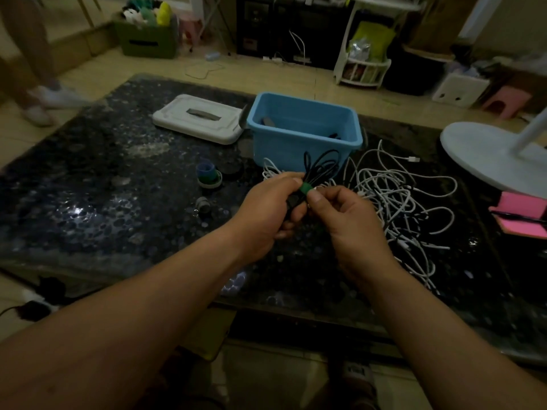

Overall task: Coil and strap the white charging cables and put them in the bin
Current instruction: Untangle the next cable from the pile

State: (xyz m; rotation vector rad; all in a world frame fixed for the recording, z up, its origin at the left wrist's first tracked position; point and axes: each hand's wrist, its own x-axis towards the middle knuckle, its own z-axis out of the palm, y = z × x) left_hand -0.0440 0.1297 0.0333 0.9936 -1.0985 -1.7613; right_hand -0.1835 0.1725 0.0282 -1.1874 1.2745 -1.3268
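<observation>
Dark speckled table [88,173] in a dim room: at its centre the left hand [266,208] grips a coiled black cable [321,167] while the right hand [349,217] pinches the green strap [305,188] round its neck. This bundle looks nearly strapped but not yet binned. At twelve o'clock the blue bin [302,140] holds a few dark items. At three o'clock the white cables [399,196] lie in a loose tangle, so most of the work is probably left. Strap rolls [208,174] sit at nine o'clock.
</observation>
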